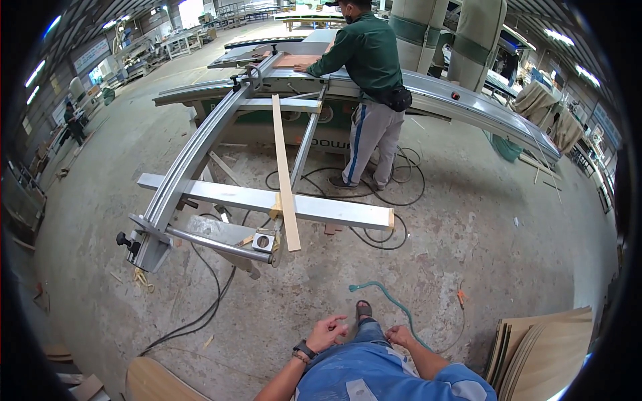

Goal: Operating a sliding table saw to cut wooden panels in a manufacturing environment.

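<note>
My left hand (pixel 327 333) hangs in front of my blue shirt (pixel 358 371), its fingers apart and nothing between them. A dark wristband sits on that wrist. Close to my right thigh, my right hand (pixel 401 336) is curled closed, and nothing shows sticking out of it. Neither hand touches the machine. A green hose (pixel 394 302) lies on the floor ahead of my right hand and runs back past my right forearm. Further ahead, a long thin wooden strip (pixel 284 174) lies across the metal crossbars of a sliding panel saw's outrigger frame (pixel 267 198).
A person in a dark green top (pixel 366 53) leans over the saw table, a hand on a reddish-brown board (pixel 293 61). Black cables (pixel 217 301) trail over the floor. Stacked curved panels (pixel 545 354) stand near right; another wooden panel (pixel 154 381) is near left.
</note>
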A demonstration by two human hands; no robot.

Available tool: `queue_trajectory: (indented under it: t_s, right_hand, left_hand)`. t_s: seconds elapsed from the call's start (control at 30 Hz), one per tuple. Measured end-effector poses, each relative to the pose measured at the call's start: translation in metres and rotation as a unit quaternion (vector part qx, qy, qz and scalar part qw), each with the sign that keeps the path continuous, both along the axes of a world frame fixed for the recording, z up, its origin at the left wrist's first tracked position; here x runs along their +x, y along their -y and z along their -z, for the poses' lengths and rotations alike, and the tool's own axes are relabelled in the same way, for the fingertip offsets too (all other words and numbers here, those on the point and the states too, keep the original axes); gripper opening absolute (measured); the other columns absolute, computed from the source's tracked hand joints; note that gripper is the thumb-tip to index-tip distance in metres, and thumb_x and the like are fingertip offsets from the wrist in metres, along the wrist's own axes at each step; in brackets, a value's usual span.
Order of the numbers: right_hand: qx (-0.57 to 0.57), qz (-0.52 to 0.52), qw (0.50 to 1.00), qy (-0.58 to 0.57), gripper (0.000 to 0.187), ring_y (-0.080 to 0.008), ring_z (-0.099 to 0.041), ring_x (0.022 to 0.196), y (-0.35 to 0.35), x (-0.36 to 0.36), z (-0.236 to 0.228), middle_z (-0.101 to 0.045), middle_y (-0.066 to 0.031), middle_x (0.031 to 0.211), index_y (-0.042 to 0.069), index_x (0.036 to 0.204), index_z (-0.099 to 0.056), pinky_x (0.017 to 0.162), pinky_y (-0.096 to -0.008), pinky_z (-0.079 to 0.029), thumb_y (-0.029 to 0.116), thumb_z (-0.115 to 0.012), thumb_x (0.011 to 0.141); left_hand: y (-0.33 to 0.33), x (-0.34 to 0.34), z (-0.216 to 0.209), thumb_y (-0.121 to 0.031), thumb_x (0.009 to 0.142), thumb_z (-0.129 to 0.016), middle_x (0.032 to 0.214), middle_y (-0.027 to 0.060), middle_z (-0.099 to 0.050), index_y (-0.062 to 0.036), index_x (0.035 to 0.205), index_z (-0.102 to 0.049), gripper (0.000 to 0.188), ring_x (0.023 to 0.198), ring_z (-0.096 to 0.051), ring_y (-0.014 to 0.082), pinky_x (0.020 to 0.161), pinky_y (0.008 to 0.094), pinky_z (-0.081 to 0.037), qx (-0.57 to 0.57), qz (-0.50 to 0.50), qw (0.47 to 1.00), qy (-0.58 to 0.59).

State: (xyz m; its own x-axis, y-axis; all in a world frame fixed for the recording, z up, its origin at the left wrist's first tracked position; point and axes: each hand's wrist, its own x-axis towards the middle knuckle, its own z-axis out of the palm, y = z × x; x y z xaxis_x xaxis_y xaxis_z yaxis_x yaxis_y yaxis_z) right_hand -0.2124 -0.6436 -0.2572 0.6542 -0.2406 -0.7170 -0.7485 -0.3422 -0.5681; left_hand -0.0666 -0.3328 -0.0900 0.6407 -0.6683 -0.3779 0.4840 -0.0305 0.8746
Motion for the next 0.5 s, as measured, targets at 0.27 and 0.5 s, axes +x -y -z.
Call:
queue_trajectory:
  t_s: [0.27,0.5]
  right_hand:
    - [-0.008,0.012,1.000,0.015,0.028,-0.0192,-0.068,0.068,0.009,-0.003,0.005,-0.069,-0.0109,0.074,0.002,0.087,-0.070,0.066,-0.0304,-0.053,0.026,-0.062,0.076]
    - [0.012,0.034,0.999,0.013,0.025,-0.0185,-0.067,0.067,0.018,-0.010,0.000,-0.069,-0.0107,0.074,0.000,0.087,-0.070,0.064,-0.0302,-0.053,0.022,-0.062,0.079]
  left_hand:
    - [0.010,-0.004,-0.004,-0.017,0.091,-0.059,0.083,0.0049,-0.065,-0.0034,0.124,-0.051,0.037,0.077,-0.063,0.0108,0.056,0.0255,-0.055,0.015,0.004,1.000,0.018]
    - [0.021,-0.011,-0.006,-0.017,0.091,-0.059,0.083,0.0051,-0.065,-0.0033,0.124,-0.051,0.037,0.076,-0.063,0.0110,0.055,0.0251,-0.055,0.021,0.002,1.000,0.018]
